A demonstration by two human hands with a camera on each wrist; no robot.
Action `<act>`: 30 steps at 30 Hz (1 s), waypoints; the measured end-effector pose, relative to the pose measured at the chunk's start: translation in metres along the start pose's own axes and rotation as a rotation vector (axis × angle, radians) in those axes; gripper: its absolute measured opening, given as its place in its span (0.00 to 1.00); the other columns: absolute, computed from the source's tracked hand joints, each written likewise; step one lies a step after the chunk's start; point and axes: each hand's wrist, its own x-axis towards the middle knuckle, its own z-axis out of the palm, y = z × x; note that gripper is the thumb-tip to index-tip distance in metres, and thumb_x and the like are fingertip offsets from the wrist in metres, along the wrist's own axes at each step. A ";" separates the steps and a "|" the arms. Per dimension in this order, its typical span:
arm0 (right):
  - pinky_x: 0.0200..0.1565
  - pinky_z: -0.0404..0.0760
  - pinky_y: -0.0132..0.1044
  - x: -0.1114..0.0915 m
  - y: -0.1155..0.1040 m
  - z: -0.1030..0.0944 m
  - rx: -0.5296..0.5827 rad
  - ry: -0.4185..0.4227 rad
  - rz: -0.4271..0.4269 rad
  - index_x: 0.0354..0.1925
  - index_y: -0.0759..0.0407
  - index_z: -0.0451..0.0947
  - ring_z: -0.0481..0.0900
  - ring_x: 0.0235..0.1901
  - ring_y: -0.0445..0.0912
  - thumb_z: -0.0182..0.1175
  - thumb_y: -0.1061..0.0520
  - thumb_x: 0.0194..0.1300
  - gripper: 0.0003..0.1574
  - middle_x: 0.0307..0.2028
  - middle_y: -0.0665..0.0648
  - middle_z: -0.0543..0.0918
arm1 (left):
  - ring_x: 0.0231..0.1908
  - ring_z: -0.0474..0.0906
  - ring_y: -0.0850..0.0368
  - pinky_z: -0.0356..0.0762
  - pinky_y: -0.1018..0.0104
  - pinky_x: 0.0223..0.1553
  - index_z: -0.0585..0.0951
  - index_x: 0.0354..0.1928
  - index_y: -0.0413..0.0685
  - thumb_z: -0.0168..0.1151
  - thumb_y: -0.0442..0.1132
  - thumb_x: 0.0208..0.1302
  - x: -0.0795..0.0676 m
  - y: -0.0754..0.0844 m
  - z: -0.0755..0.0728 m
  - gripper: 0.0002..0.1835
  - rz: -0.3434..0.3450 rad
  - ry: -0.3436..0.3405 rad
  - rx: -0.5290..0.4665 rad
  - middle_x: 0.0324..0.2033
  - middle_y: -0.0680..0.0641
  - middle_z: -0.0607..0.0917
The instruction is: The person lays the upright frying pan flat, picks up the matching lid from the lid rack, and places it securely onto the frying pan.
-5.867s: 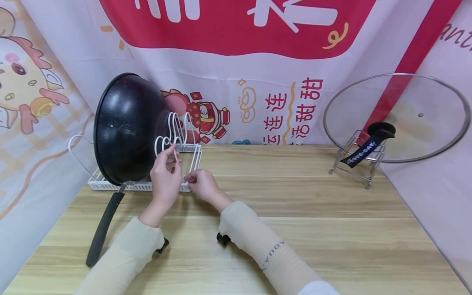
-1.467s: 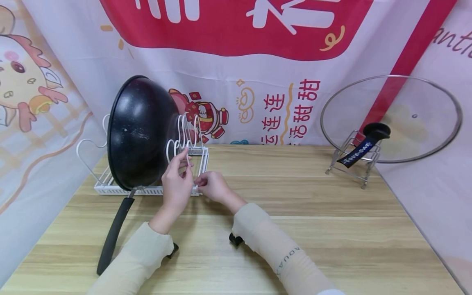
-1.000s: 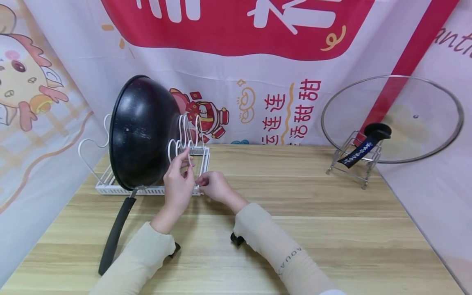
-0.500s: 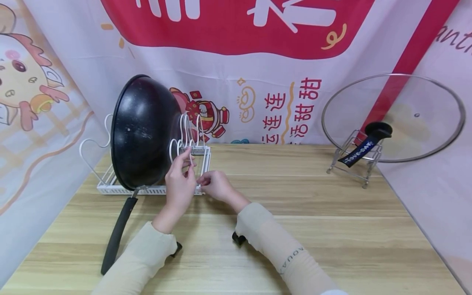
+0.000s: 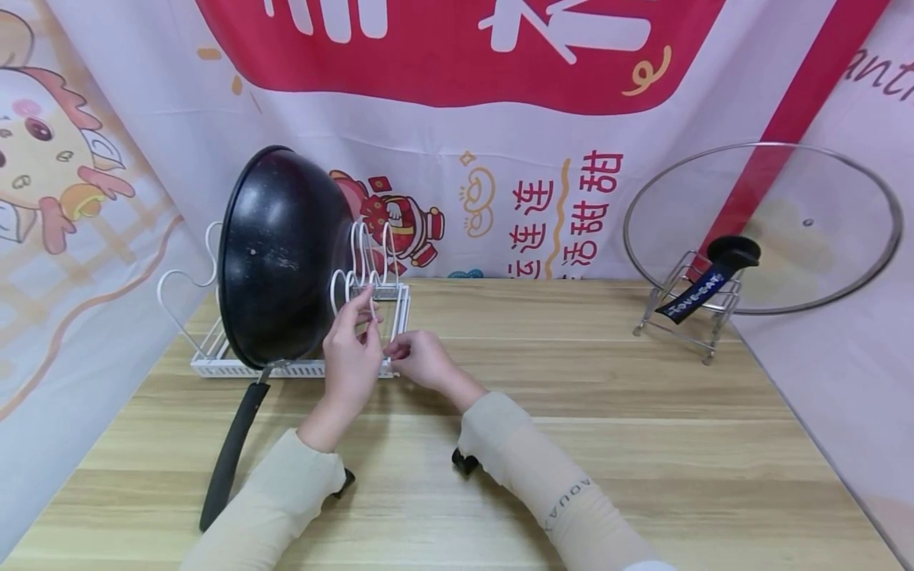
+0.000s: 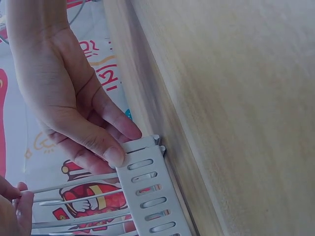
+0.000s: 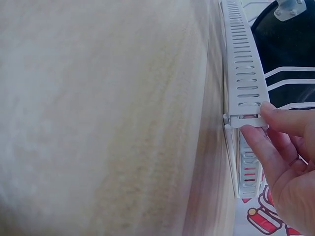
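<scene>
At left on the table (image 5: 607, 468), I see the wok (image 5: 278, 262) on edge in the rack (image 5: 223, 369). My left hand (image 5: 352, 350) pinches a rack wire (image 6: 74, 183); my right hand (image 5: 423, 360), its near right corner. I expect light, stiff metal, steadiest held by its slotted rail (image 7: 246, 84).

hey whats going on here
Someone is handling a white wire rack. The left hand pinches one of its wire dividers, and the right hand pinches the end of its front rail. A black wok sits on its side in the rack. Off to the right, a glass lid stands in a small metal stand.
</scene>
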 end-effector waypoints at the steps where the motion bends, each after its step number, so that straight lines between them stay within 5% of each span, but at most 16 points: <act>1: 0.37 0.82 0.27 0.000 0.000 0.000 -0.002 0.002 0.003 0.39 0.64 0.86 0.80 0.31 0.40 0.71 0.71 0.59 0.09 0.31 0.53 0.86 | 0.43 0.85 0.40 0.87 0.48 0.38 0.78 0.64 0.36 0.59 0.16 0.65 0.000 0.000 0.000 0.26 -0.001 0.000 0.000 0.44 0.35 0.84; 30: 0.36 0.81 0.24 -0.004 -0.004 0.004 -0.155 0.037 -0.106 0.37 0.65 0.86 0.82 0.32 0.42 0.71 0.69 0.61 0.05 0.34 0.58 0.87 | 0.49 0.80 0.41 0.83 0.49 0.52 0.70 0.69 0.34 0.58 0.19 0.64 -0.001 0.013 -0.004 0.30 -0.135 -0.120 -0.030 0.50 0.32 0.78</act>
